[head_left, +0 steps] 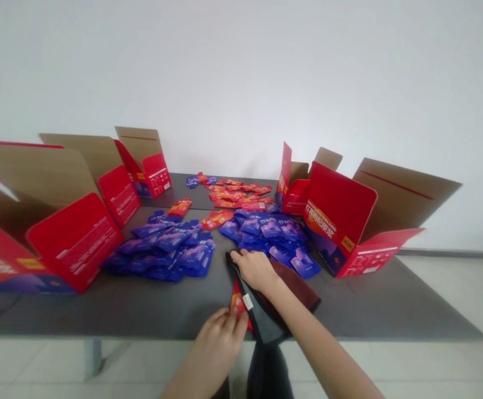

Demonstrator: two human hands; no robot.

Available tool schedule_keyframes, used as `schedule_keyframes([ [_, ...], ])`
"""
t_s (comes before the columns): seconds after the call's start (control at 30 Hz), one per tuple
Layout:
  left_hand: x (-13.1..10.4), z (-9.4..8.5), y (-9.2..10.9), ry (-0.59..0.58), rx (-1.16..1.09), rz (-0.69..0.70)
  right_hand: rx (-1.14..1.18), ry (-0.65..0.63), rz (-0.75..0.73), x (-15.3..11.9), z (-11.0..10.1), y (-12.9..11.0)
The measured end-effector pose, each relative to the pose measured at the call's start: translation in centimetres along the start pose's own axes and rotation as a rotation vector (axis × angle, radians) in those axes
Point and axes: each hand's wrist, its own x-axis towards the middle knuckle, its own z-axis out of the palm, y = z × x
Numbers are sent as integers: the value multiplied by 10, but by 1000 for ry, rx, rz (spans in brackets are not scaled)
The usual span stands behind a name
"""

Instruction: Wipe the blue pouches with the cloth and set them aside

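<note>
A brown cloth (295,282) with a black border and a small white label lies at the front of the table, one side folded up to show a grey underside. My right hand (254,270) is closed on the far corner of its black edge. Beneath that edge a red and orange sachet (238,300) is partly covered. My left hand (220,339) has its fingers closed on the sachet's near end, by the table's front edge. Heaps of purple sachets (170,246) lie to the left of the cloth, and more purple sachets (272,230) lie just behind it.
Open red cartons with raised flaps stand on both sides, including a near left carton (75,241) and a right carton (336,227). Red sachets (241,194) are spread farther back on the dark grey table (374,310). A white wall (241,83) rises behind.
</note>
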Motion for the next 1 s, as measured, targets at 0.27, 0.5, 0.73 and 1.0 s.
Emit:
schedule_keyframes([
  [0.27, 4, -14, 7, -66, -32, -15, 212, 173, -7, -69, -13, -20],
  [0.5, -1, -8, 3, -10, 48, 76, 134, 87, -167, -61, 10, -16],
  [0.73, 2, -10, 6, -17, 51, 59, 48, 82, -3, -19, 4, 5],
  [1.0, 11, -17, 15, -90, 63, 67, 159, 133, -131, -76, -21, -16],
])
